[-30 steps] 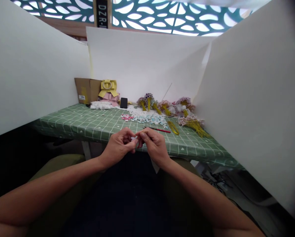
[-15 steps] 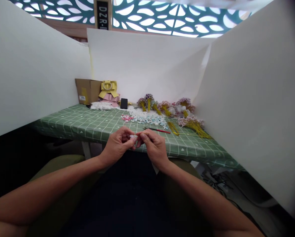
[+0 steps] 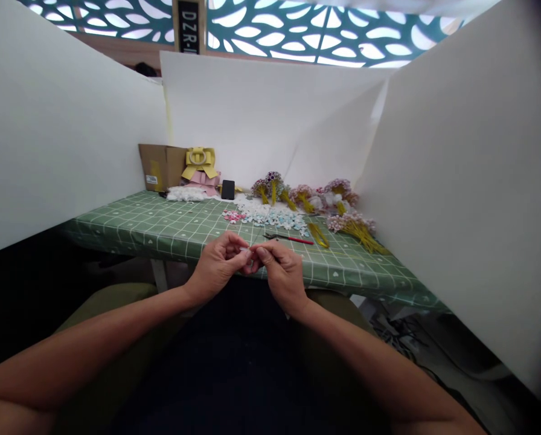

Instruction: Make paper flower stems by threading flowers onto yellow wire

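My left hand [image 3: 221, 261] and my right hand [image 3: 281, 266] meet at the fingertips over the table's front edge. Between the thumb and fingers of the left is a small white flower-like piece [image 3: 244, 249], mostly covered. The right thumb presses against its curled index finger; what lies in that pinch is too small to name. A thin dark line, perhaps a wire, rises from between the fingertips. Just beyond the hands lie red-handled pliers [image 3: 297, 240] and a loose bundle of yellow wire stems [image 3: 318, 235].
White, blue and pink flower pieces [image 3: 270, 219] are spread mid-table. Several beaded bunches on yellow stems [image 3: 361, 232] lie at the right. A cardboard box [image 3: 162, 168], yellow bow [image 3: 200, 162], white fluffy trim [image 3: 186, 193] and black phone [image 3: 227, 190] stand back left. White panels [image 3: 270, 115] enclose the table.
The white piece shows less between my left fingers, and a thin line now stands up from the fingertips. Both hands have stayed in nearly the same place.
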Action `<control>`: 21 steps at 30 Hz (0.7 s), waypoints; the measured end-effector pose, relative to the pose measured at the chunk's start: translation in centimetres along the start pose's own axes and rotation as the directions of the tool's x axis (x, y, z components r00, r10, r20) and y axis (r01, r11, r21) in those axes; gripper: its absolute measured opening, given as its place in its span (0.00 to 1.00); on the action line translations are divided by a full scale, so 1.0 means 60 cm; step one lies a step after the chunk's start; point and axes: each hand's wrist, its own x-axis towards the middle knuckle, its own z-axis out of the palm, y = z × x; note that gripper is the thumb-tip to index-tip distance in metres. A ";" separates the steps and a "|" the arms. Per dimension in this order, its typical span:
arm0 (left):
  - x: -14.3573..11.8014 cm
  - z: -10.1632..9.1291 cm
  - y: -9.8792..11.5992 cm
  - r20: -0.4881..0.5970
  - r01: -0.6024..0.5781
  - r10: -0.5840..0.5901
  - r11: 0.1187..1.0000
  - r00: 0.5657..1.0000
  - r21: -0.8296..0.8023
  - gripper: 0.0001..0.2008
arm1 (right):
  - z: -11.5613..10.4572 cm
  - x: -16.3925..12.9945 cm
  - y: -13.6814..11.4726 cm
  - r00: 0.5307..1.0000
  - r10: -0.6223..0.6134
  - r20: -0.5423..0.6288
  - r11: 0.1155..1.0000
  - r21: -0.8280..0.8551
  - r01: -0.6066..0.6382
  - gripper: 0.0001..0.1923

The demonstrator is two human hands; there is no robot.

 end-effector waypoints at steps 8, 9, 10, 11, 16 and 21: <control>0.001 0.004 0.005 -0.010 0.011 -0.012 0.998 1.000 -0.070 0.11 | 0.001 -0.001 0.007 0.996 -0.087 -0.025 0.993 -0.076 0.085 0.09; 0.002 0.004 0.005 -0.010 0.011 -0.012 0.998 1.000 -0.064 0.11 | 0.001 0.000 0.008 0.995 -0.096 -0.028 0.992 -0.087 0.093 0.09; 0.002 0.003 0.005 -0.013 0.011 -0.011 0.998 1.000 -0.055 0.11 | 0.001 0.000 0.009 0.994 -0.106 -0.029 0.990 -0.100 0.102 0.09; 0.002 0.003 0.005 -0.018 0.008 -0.009 0.999 1.000 -0.040 0.11 | 0.001 0.000 0.010 0.992 -0.121 -0.029 0.986 -0.118 0.116 0.09; 0.003 -0.007 0.003 -0.028 -0.082 0.087 0.986 0.996 0.143 0.12 | -0.003 0.000 0.023 0.965 -0.261 0.014 0.948 -0.185 0.259 0.10; 0.002 -0.019 0.001 0.010 -0.213 0.235 0.864 0.972 0.457 0.10 | -0.021 0.017 0.029 0.962 -0.226 0.151 0.959 -0.137 0.247 0.10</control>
